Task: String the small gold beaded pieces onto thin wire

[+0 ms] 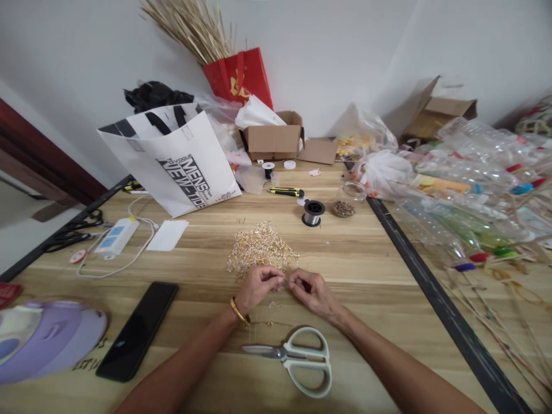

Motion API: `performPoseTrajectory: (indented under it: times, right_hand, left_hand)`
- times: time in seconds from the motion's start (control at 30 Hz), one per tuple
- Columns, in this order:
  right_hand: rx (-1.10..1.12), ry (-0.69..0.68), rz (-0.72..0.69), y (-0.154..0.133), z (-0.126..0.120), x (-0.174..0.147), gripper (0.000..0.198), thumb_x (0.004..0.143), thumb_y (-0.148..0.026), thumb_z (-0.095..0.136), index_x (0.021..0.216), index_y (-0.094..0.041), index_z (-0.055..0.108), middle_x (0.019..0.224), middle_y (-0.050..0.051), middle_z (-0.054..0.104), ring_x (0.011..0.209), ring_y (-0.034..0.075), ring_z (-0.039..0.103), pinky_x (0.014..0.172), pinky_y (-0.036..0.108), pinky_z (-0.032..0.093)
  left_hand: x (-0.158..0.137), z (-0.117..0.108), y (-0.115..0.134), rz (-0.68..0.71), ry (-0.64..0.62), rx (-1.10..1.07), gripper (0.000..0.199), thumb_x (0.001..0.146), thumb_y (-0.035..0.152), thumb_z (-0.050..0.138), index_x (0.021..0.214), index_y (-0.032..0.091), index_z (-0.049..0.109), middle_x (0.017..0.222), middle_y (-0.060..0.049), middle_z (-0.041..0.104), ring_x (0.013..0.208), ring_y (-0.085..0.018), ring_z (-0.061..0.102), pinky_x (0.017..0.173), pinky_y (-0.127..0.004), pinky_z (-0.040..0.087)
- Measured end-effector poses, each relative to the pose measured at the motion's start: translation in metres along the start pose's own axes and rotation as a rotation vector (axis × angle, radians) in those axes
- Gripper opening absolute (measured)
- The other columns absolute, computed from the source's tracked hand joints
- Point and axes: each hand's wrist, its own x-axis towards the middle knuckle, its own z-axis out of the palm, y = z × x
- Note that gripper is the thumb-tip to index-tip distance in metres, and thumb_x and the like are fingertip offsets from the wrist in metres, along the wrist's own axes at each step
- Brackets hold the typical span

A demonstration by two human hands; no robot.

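My left hand [257, 287], with a gold bracelet [240, 311] at the wrist, is closed in a pinch at the near edge of a loose pile of gold and clear beads [260, 246]. Close beside it, my right hand [314, 292] is also closed, thumb against fingers. Whatever lies between the fingertips is too small to make out. Just below the hands are a small clear piece [272, 304] and a thin gold chain [271, 324]. Scissors with pale handles [307, 361] lie nearer me, blades pointing left.
Beyond the beads stand a wire spool [313, 213], a yellow-black utility knife [286, 191] and a jar of small beads [344, 208]. To the left are a black phone [138, 330], a power strip [115, 237] and a white bag [172, 164]. Plastic bottles [444, 230] crowd the right.
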Motion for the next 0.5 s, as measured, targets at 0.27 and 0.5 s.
performPoseTrajectory:
  times: [0.27, 0.5]
  right_hand:
    - [0.004, 0.003, 0.005, 0.0039, 0.001, -0.0002, 0.013, 0.084, -0.023, 0.049, 0.076, -0.016, 0.055, 0.056, -0.005, 0.042, 0.05, 0.008, 0.034, 0.046, 0.019, 0.026]
    - [0.004, 0.004, 0.005, 0.0026, 0.0006, -0.0001, 0.015, 0.085, -0.024, 0.048, 0.075, -0.015, 0.056, 0.058, -0.004, 0.044, 0.051, 0.009, 0.035, 0.048, 0.02, 0.028]
  left_hand:
    - [-0.0006, 0.0, -0.0002, -0.014, -0.028, -0.031, 0.021, 0.066, 0.029, 0.068, 0.075, 0.01, 0.068, 0.057, -0.002, 0.064, 0.052, -0.011, 0.056, 0.055, -0.023, 0.046]
    - [-0.0002, 0.0002, -0.0017, -0.021, -0.029, -0.048, 0.021, 0.066, 0.029, 0.067, 0.075, 0.01, 0.068, 0.057, -0.002, 0.064, 0.052, -0.011, 0.057, 0.055, -0.023, 0.046]
